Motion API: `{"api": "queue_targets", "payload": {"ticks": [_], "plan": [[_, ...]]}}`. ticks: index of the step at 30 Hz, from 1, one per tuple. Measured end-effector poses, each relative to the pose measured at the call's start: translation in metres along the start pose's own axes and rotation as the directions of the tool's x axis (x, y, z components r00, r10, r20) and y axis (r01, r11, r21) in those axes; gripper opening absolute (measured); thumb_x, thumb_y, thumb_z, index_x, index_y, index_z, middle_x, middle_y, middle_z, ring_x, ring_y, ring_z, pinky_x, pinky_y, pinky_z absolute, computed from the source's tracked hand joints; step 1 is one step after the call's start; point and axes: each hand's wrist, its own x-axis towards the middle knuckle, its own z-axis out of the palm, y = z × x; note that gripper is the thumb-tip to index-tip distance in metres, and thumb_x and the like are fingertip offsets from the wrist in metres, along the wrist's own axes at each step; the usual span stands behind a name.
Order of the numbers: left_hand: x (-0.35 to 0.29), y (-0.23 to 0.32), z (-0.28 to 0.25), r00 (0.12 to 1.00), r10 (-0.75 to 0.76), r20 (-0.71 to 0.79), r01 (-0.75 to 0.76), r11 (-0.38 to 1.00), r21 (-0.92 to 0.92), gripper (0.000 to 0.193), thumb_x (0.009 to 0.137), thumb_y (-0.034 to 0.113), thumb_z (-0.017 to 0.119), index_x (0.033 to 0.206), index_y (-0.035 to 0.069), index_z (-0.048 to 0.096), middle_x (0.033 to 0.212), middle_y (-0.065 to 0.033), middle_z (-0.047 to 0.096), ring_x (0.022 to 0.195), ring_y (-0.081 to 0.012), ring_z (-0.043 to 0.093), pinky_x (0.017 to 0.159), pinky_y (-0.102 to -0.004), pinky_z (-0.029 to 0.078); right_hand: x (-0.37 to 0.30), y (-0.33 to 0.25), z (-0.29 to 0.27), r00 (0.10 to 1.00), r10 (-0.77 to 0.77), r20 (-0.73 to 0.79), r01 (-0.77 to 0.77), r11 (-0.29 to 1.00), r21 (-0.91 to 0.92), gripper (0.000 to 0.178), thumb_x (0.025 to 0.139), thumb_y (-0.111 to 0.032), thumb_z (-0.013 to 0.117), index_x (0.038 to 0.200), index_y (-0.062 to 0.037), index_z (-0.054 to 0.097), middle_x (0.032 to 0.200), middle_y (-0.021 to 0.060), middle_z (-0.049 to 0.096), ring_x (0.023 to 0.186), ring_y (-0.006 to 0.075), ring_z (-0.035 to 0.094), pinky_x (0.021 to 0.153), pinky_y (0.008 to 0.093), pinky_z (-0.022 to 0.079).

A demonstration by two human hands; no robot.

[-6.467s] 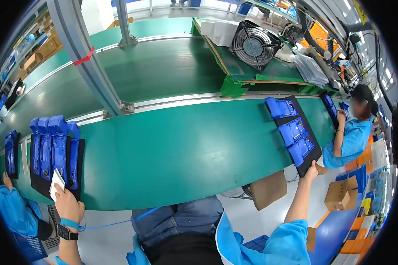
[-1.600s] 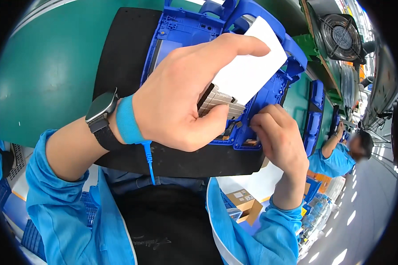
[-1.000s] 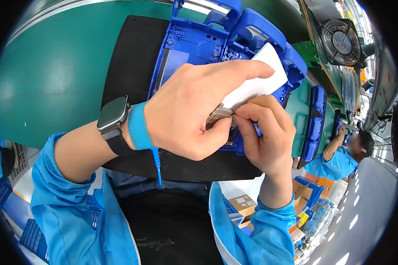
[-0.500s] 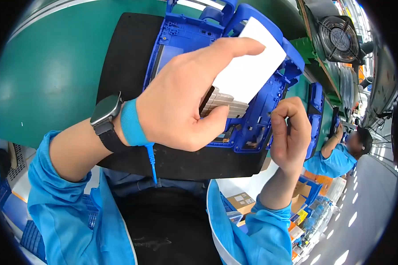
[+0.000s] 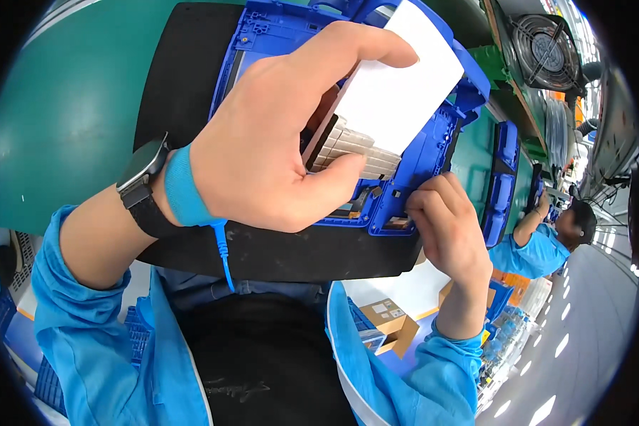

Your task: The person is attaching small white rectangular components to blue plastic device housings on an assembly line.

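Thumb and fingers of my left hand (image 5: 270, 142) are closed on a white backing sheet (image 5: 405, 85) with rows of small grey pads (image 5: 348, 145) along its lower end. The sheet is tilted over a blue plastic housing (image 5: 433, 145) and hides much of it. At the housing's lower right corner, my right hand (image 5: 451, 227) has its fingers pinched together, close to a small compartment (image 5: 397, 224). Whatever sits between those fingertips is hidden. A blue wrist strap (image 5: 186, 188) with a coiled cord and a black watch (image 5: 145, 170) are on my left wrist.
Under the housing lies a black mat (image 5: 291, 255) on a green table (image 5: 71, 135). Another blue housing part (image 5: 503, 181) stands to the right. Farther off are a fan (image 5: 545, 51) and a co-worker in a blue sleeve (image 5: 529, 252). An open cardboard box (image 5: 390, 319) is below the table edge.
My right hand has moved down and left, from above the housing's right side to its lower right corner. My left hand and the sheet have shifted slightly left and up.
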Motion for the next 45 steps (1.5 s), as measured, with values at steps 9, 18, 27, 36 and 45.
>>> {"api": "queue_targets", "payload": {"ticks": [9, 18, 27, 36, 45], "plan": [[0.001, -0.002, 0.001, 1.0, 0.004, 0.011, -0.004, 1.0, 0.003, 0.069, 0.078, -0.003, 0.06, 0.144, -0.001, 0.04, 0.127, -0.0194, 0.061, 0.118, -0.0255, 0.064, 0.098, -0.0323, 0.051, 0.002, 0.002, -0.002, 0.999, -0.019, 0.035, 0.02, 1.0, -0.017, 0.019, 0.076, 0.009, 0.069, 0.09, 0.0001, 0.06, 0.091, 0.014, 0.058, 0.084, 0.0336, 0.056, 0.072, 0.0407, 0.049], [0.001, -0.003, 0.002, 1.0, 0.012, 0.005, -0.012, 1.0, -0.021, 0.069, 0.078, -0.004, 0.06, 0.144, 0.0, 0.04, 0.125, -0.0173, 0.062, 0.116, -0.0234, 0.065, 0.095, -0.0314, 0.052, -0.002, 0.004, 0.004, 0.996, 0.012, -0.09, -0.011, 1.0, 0.003, 0.027, 0.072, 0.008, 0.077, 0.092, -0.0006, 0.061, 0.091, 0.0136, 0.06, 0.083, 0.0329, 0.06, 0.07, 0.0394, 0.05], [0.008, -0.004, 0.017, 0.984, 0.148, -0.095, -0.155, 0.985, -0.07, 0.07, 0.074, -0.005, 0.064, 0.142, -0.003, 0.045, 0.118, -0.0184, 0.065, 0.099, -0.0252, 0.072, 0.084, -0.0313, 0.056, 0.017, -0.026, -0.005, 0.821, 0.03, -0.571, 0.027, 0.995, 0.092, 0.017, 0.079, 0.009, 0.072, 0.093, 0.0058, 0.064, 0.092, 0.014, 0.063, 0.08, 0.0194, 0.059, 0.066, 0.0268, 0.044], [0.008, -0.005, 0.016, 0.959, 0.226, -0.173, -0.223, 0.974, 0.038, 0.071, 0.07, -0.002, 0.065, 0.139, -0.003, 0.051, 0.109, -0.0177, 0.068, 0.078, -0.0288, 0.07, 0.067, -0.0314, 0.055, 0.067, -0.043, 0.007, 0.877, -0.051, -0.477, 0.132, 0.982, 0.139, 0.021, 0.075, 0.007, 0.077, 0.091, -0.001, 0.068, 0.085, 0.0106, 0.063, 0.072, 0.0261, 0.063, 0.06, 0.0333, 0.051], [0.005, -0.005, 0.012, 0.976, 0.167, -0.142, -0.168, 0.986, 0.002, 0.071, 0.068, -0.003, 0.062, 0.139, -0.004, 0.052, 0.1, -0.0176, 0.07, 0.069, -0.0273, 0.069, 0.06, -0.0312, 0.053, 0.075, -0.043, 0.013, 0.895, -0.19, -0.403, 0.204, 0.979, -0.009, 0.024, 0.073, 0.009, 0.074, 0.093, -0.0002, 0.063, 0.085, 0.0111, 0.06, 0.071, 0.028, 0.06, 0.059, 0.0351, 0.049]]}}
